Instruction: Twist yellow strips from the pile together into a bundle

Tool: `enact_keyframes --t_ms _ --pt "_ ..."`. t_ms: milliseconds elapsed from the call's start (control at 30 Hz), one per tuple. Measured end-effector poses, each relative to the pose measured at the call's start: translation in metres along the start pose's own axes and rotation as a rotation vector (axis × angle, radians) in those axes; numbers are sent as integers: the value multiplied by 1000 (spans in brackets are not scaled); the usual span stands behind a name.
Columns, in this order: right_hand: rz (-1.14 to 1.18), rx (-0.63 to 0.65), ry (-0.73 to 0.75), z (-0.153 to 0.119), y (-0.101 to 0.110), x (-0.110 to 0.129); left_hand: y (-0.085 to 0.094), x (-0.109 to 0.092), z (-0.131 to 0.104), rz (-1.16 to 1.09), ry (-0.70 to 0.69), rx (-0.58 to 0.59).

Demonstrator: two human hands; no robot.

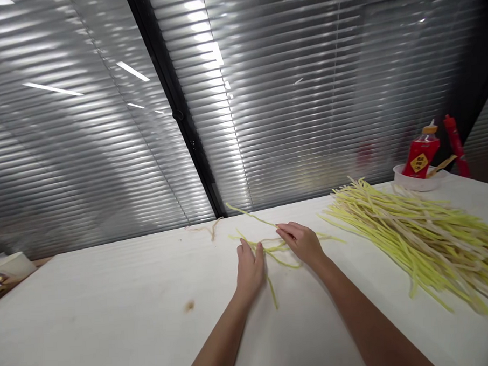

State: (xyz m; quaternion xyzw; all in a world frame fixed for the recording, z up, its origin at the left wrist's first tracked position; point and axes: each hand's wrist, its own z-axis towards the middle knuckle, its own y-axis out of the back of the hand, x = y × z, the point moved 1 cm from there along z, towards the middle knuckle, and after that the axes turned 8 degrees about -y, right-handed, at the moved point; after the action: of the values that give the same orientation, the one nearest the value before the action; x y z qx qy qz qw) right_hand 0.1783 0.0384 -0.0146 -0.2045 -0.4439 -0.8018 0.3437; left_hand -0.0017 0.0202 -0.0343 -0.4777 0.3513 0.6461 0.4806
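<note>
Several yellow-green and pale fuzzy stems [283, 264] cross each other on the white table, between and under my hands. My left hand [250, 266] rests at their left side, thumb and fingers closed on the crossing stems. With thumb and forefinger pinched, my right hand [302, 242] holds one yellow-green stem [251, 215], whose free end sticks out to the upper left above the others. A large pile of yellow-green and beige stems [408, 230] lies to the right.
The white table [123, 301] meets a window with blinds [285, 105]. At the back right, a round white container [416, 182] holds a red bottle [421, 156]; another red bottle [456, 144] stands beside it. Loose pale stems [212, 229] lie near the window.
</note>
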Motion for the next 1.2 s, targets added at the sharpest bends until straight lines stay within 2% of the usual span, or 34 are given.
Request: enact_keyframes --t_ms 100,200,267,367,500,633,700,800,900,1033,1200 --pt "-78 40 37 -2 -1 4 -1 -11 -1 188 -145 43" --pt "-121 118 105 -4 -3 6 -3 -20 -1 180 -253 91" --pt "-135 178 145 -5 -4 8 -4 -23 0 118 -271 114" --pt "-140 210 117 -5 -5 8 -6 -20 3 -19 -190 98" --pt "-63 156 -23 -1 -3 1 -4 -13 11 -174 -14 -81" --pt "112 5 -148 6 -3 -9 2 -8 19 -340 110 -267" --pt "269 -67 -255 9 -7 -14 3 -6 21 -397 161 -300" --pt "528 -56 -408 11 -15 -17 2 -4 19 -426 191 -257" --pt "668 2 -471 9 -21 -10 -3 -5 15 -415 183 -203" --pt "763 22 -438 2 -23 7 -8 -11 9 -367 140 -113" --pt "867 -58 -418 -2 -26 19 -13 -16 2 -285 25 59"
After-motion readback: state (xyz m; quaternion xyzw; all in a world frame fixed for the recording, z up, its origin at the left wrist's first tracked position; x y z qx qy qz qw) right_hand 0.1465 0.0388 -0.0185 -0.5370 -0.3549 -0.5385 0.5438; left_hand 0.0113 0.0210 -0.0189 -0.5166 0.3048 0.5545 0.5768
